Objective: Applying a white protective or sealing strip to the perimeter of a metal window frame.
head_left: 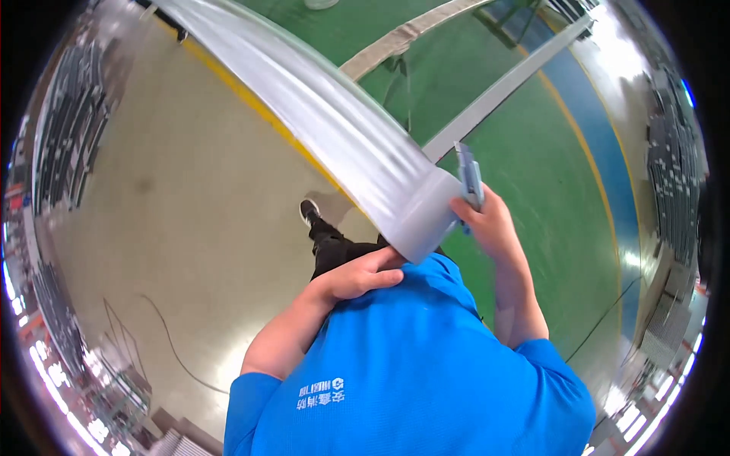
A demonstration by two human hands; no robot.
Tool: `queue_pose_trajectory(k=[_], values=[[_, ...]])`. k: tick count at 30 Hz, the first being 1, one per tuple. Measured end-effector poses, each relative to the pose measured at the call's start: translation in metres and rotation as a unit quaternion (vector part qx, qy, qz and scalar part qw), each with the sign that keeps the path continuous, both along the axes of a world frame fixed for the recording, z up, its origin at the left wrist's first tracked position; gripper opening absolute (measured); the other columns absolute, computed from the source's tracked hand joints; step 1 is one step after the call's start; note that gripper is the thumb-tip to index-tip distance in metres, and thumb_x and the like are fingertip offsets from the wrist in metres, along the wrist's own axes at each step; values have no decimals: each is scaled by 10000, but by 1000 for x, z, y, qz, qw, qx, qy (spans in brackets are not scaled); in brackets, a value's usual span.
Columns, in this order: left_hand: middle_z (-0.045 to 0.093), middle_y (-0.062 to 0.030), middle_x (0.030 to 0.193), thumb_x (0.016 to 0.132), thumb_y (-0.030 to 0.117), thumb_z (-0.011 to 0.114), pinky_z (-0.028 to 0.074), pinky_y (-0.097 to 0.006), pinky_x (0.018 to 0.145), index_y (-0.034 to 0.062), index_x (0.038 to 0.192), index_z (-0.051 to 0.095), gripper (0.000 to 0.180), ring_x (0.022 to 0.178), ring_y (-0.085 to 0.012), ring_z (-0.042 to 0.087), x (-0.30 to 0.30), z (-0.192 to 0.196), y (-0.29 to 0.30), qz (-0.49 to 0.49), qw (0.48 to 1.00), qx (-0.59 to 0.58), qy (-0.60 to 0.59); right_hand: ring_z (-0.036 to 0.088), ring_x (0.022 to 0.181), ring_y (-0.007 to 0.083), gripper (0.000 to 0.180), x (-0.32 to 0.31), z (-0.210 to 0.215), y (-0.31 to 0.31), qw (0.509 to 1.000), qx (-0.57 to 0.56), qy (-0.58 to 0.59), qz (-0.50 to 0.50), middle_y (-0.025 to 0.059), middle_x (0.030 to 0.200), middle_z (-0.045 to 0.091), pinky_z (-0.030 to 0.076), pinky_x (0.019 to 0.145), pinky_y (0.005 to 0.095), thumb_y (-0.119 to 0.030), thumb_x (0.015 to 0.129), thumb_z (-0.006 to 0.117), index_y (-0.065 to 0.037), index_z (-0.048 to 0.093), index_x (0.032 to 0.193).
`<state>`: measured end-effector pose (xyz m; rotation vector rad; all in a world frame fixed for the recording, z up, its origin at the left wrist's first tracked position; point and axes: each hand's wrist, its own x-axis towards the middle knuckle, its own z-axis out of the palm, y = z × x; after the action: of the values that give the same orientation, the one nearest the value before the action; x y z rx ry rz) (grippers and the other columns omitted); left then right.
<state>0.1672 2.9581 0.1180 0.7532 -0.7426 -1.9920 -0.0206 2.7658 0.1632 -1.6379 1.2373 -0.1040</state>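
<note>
A roll of whitish plastic film is held across my waist. From it a long, shiny sheet of film stretches away to the far left. My left hand grips the roll's left end, its fingertips partly hidden there and its thumb apart. At the roll's right end, my right hand is closed around a grey-blue utility knife. The knife points up and away, with its blade showing at the top. My right thumb lies along the knife's side, close to the roll; whether other fingers touch the roll is hidden.
A long pale beam runs from beside the roll to the far right. Another padded beam crosses behind the film. Stacked metal profiles stand at the left, more at the right. A dark cable lies on the floor.
</note>
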Motion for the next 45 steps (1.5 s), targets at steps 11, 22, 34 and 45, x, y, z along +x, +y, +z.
queue_pose_trajectory(k=[11, 22, 34, 45], values=[[634, -77, 1196, 974, 664, 379, 406, -322, 1006, -1, 1296, 570, 763, 1090, -156, 569, -55, -88, -8, 194, 958, 209, -6, 545, 660, 113, 326, -20, -78, -12, 997, -11, 36, 68, 14, 721, 581, 448, 604, 284, -332, 891, 717, -30, 600, 929], [579, 11, 806, 933, 722, 410, 441, -255, 751, 102, 991, 663, 672, 699, -94, 492, -57, -114, -20, 247, 918, 302, -72, 558, 674, 125, 363, -25, -112, -16, 997, -18, 24, 68, 24, 741, 605, 461, 630, 297, -366, 880, 723, -27, 613, 945], [489, 1, 630, 847, 837, 356, 279, -265, 481, 118, 855, 661, 781, 499, -119, 311, -47, -119, -48, 237, 879, 412, -33, 560, 706, 132, 349, -25, -112, -18, 997, 2, 26, 73, 29, 763, 608, 457, 633, 310, -344, 873, 731, -27, 624, 969], [562, -22, 704, 871, 815, 337, 364, -265, 548, 161, 876, 644, 723, 549, -145, 456, -46, -154, -52, 308, 857, 394, -124, 622, 737, 141, 231, 25, -101, -23, 974, -218, -22, 59, 38, 769, 651, 485, 659, 318, -237, 871, 723, -30, 637, 924]])
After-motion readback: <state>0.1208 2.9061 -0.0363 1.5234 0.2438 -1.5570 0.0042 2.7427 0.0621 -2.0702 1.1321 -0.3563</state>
